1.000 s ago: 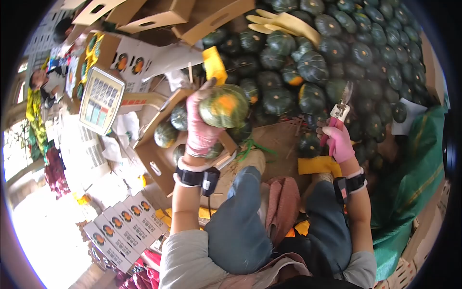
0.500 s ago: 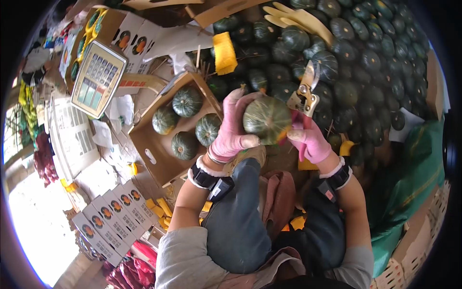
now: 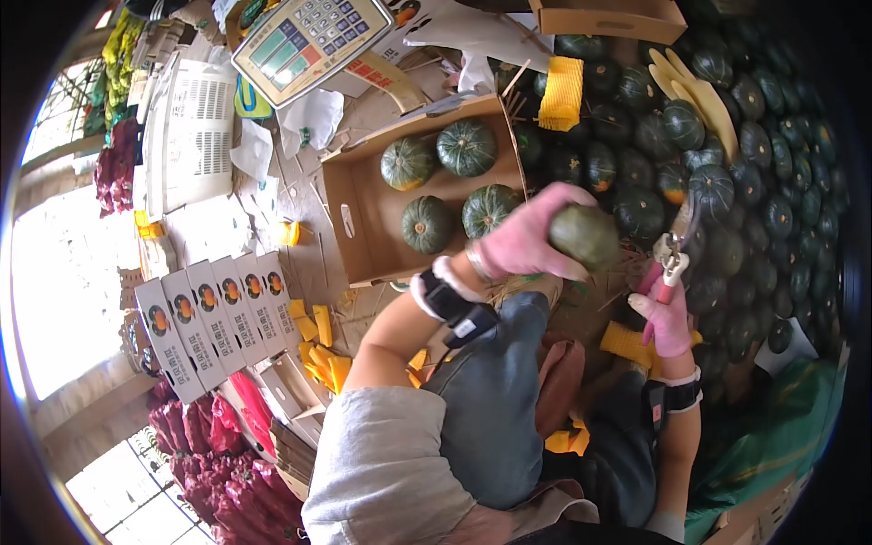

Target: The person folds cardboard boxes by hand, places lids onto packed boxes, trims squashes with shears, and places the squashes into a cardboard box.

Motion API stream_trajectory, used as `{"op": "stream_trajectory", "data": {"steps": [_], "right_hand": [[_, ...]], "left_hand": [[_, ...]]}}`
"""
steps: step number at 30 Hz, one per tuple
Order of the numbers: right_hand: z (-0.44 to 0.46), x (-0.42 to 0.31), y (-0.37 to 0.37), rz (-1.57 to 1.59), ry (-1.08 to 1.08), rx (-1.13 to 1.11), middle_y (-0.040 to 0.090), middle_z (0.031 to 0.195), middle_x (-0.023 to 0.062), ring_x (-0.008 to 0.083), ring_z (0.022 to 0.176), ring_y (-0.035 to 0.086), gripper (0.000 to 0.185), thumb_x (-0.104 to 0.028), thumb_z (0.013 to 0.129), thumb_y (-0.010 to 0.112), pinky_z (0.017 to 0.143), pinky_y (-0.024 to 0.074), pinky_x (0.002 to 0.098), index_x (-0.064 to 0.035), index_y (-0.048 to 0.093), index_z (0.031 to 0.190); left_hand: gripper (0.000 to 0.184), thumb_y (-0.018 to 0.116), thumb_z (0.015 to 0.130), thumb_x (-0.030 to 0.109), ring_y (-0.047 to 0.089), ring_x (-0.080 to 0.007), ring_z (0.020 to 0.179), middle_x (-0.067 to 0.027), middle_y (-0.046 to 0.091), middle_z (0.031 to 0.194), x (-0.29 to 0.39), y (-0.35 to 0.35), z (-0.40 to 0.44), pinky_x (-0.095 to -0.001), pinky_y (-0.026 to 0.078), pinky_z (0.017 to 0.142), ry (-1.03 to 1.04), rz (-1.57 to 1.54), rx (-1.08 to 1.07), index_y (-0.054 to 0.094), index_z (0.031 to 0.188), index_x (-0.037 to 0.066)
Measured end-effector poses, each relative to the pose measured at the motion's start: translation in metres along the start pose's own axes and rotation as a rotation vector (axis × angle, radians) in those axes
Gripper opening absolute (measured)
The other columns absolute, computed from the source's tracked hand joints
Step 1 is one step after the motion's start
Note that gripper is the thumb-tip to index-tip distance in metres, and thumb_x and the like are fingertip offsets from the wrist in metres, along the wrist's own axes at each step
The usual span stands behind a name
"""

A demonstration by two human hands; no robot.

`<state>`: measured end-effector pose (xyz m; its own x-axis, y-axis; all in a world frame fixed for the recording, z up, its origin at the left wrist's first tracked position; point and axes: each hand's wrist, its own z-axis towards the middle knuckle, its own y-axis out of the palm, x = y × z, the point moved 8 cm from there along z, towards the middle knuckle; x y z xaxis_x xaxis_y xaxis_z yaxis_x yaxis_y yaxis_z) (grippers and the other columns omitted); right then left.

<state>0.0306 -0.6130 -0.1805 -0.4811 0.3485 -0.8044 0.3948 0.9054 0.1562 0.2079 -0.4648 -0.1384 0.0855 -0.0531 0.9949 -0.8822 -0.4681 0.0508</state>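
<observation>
My left hand, in a pink glove, is wrapped round a small green pumpkin, slightly blurred, above my lap. Pink-gloved as well, my right hand grips pruning shears by their pink and red handles, apart from the pumpkin. The shears' blades point up toward the pile. Just left of my left hand lies an open cardboard box, with several green pumpkins spaced out inside. A large pile of dark green pumpkins covers the right side.
A scale with keypad stands beyond the box. Yellow foam netting and a pair of yellow gloves lie on the pile. White printed cartons line up at left. Green sheeting lies at lower right.
My hands have moved apart: the left carries the pumpkin away from the shears, while the right with the shears has drawn back to the right. The camera view has turned toward the left.
</observation>
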Motion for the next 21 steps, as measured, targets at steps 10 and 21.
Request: {"op": "stream_trajectory", "data": {"steps": [10,21], "right_hand": [[-0.028,0.039,-0.111,0.561,-0.127,0.223,0.048,0.122,0.0171,0.0297,0.115,0.047,0.040,-0.014,0.082,0.058,0.103,0.0332,0.0444,-0.0026,0.044,0.118],[-0.053,0.064,-0.143,0.618,-0.043,0.520,0.060,0.101,0.0133,0.0263,0.092,0.061,0.032,-0.011,0.082,0.058,0.081,0.0497,0.0372,0.0002,0.048,0.111]], "left_hand": [[0.073,0.073,0.078,0.023,0.043,-0.0297,0.117,-0.0146,0.036,0.128,-0.068,-0.244,-0.190,-0.0457,0.052,0.083,-0.206,0.286,1.138,0.026,0.132,0.014],[0.025,0.050,0.092,0.017,0.056,-0.0161,0.069,-0.0028,0.053,0.089,-0.092,-0.228,-0.234,-0.0253,0.046,0.054,-0.569,-0.193,1.263,0.042,0.116,0.013]]}}
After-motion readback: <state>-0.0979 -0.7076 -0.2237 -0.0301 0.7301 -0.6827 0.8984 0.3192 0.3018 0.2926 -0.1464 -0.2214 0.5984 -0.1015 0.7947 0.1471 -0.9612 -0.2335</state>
